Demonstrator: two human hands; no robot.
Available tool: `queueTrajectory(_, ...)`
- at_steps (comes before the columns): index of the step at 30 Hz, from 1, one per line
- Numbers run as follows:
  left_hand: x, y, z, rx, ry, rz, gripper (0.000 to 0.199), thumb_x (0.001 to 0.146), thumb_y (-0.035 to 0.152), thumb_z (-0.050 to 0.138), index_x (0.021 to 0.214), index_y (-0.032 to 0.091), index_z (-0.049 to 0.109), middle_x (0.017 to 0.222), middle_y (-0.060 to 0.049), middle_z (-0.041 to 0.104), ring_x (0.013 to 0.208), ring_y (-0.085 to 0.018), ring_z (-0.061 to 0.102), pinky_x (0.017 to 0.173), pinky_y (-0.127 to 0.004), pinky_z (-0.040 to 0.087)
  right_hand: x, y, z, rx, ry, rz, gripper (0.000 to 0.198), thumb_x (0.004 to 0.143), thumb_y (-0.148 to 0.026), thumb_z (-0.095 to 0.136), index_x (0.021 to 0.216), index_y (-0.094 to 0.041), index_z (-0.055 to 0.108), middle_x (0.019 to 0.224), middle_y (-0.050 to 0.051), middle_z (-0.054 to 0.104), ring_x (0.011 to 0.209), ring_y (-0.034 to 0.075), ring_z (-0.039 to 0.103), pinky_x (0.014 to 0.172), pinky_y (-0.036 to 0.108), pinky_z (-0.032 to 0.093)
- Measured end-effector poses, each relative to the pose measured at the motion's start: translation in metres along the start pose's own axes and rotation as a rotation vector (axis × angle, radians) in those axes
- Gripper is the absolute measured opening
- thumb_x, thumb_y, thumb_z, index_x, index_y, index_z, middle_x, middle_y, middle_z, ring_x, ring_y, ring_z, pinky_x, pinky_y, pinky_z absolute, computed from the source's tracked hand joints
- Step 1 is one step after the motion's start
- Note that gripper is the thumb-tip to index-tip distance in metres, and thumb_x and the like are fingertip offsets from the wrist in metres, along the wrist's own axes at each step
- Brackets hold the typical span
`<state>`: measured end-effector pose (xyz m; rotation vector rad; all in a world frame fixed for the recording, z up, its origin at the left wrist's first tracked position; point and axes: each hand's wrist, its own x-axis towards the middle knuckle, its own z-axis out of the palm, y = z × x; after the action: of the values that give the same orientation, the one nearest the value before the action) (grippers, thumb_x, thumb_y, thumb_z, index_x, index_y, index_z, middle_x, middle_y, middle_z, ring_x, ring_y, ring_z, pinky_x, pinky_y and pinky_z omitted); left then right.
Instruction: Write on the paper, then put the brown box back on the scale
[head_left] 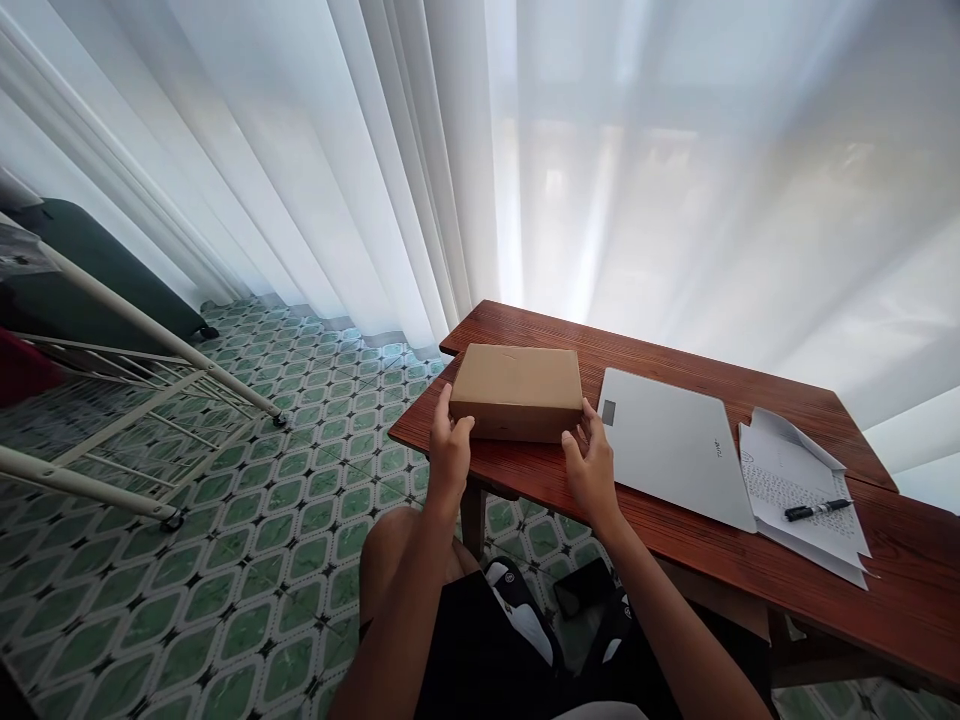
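A flat brown cardboard box (517,388) lies on the left end of a red-brown wooden table (675,530). My left hand (450,445) grips the box's near left corner, thumb on its front face. My right hand (592,460) holds the near right corner, fingers against the side. Both hands rest at the table's front edge, and the box sits flat on the wood.
A closed white laptop (671,440) lies right of the box. Further right are handwritten papers (795,480) with a black pen (817,509) on top. White curtains hang behind. A white metal rack (142,400) and a dark suitcase (90,270) stand on the green tiled floor at left.
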<state>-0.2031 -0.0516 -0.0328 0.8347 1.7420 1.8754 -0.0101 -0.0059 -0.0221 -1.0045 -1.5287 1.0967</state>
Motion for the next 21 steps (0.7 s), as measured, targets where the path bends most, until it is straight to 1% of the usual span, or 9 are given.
queueTrajectory(4,-0.002,-0.001,0.002,-0.074,0.039,-0.025,0.070,0.084,0.027,0.051,0.152,0.018,0.039,0.158,-0.006,0.037,0.147,-0.026,0.033,0.120,-0.034,0.033,-0.003,0.001,-0.001,-0.010,-0.006,0.006,0.064,0.092,-0.037,0.050,0.153,-0.019,0.038,0.152,0.013,0.046,0.140,0.027,0.047,0.119,0.049,0.038)
queueTrajectory(8,-0.005,0.001,0.004,-0.118,0.045,-0.021,0.070,0.083,0.027,0.052,0.152,0.017,0.041,0.157,-0.007,0.039,0.146,-0.027,0.035,0.119,-0.034,0.034,-0.003,0.003,-0.003,-0.007,-0.028,0.012,0.064,0.092,-0.038,0.050,0.152,-0.018,0.039,0.151,0.013,0.048,0.140,0.026,0.047,0.119,0.047,0.039)
queueTrajectory(11,-0.010,0.004,0.006,-0.102,0.041,-0.016,0.070,0.086,0.028,0.051,0.154,0.019,0.036,0.161,-0.006,0.031,0.149,-0.026,0.029,0.121,-0.036,0.031,-0.003,0.006,-0.004,-0.022,-0.048,0.027,0.066,0.092,-0.040,0.049,0.153,-0.018,0.036,0.154,0.014,0.044,0.138,0.027,0.048,0.117,0.048,0.041)
queueTrajectory(13,-0.016,0.006,0.009,-0.054,0.045,0.021,0.069,0.089,0.028,0.048,0.155,0.020,0.032,0.163,-0.006,0.025,0.151,-0.024,0.025,0.123,-0.035,0.027,-0.003,0.007,-0.006,-0.073,-0.061,0.018,0.066,0.092,-0.040,0.049,0.153,-0.019,0.035,0.156,0.013,0.040,0.139,0.028,0.046,0.117,0.050,0.040)
queueTrajectory(15,-0.023,0.011,0.013,0.047,0.091,0.132,0.069,0.089,0.026,0.048,0.155,0.020,0.030,0.164,-0.007,0.023,0.153,-0.023,0.020,0.125,-0.034,0.020,-0.004,0.005,-0.010,-0.144,-0.073,-0.015,0.065,0.093,-0.040,0.048,0.153,-0.019,0.035,0.157,0.012,0.038,0.143,0.028,0.040,0.120,0.052,0.035)
queueTrajectory(17,-0.032,0.018,0.019,0.152,0.146,0.304,0.069,0.089,0.024,0.050,0.155,0.018,0.029,0.163,-0.010,0.023,0.153,-0.023,0.018,0.126,-0.034,0.015,-0.006,0.000,-0.018,-0.203,-0.072,-0.069,0.062,0.094,-0.038,0.047,0.151,-0.020,0.036,0.157,0.011,0.038,0.146,0.027,0.035,0.122,0.053,0.031)
queueTrajectory(19,-0.042,0.028,0.028,0.212,0.141,0.477,0.067,0.092,0.024,0.049,0.155,0.019,0.027,0.162,-0.011,0.025,0.152,-0.024,0.020,0.126,-0.037,0.015,-0.008,-0.008,-0.029,-0.232,-0.064,-0.135,0.054,0.095,-0.036,0.045,0.147,-0.023,0.041,0.152,0.010,0.043,0.143,0.026,0.038,0.119,0.052,0.033)
queueTrajectory(21,-0.052,0.040,0.039,0.251,0.080,0.627,0.063,0.095,0.024,0.047,0.155,0.021,0.027,0.160,-0.012,0.029,0.151,-0.026,0.023,0.126,-0.041,0.016,-0.011,-0.018,-0.044,-0.252,-0.053,-0.194,0.044,0.096,-0.034,0.044,0.138,-0.025,0.050,0.141,0.010,0.052,0.134,0.026,0.046,0.113,0.049,0.040)
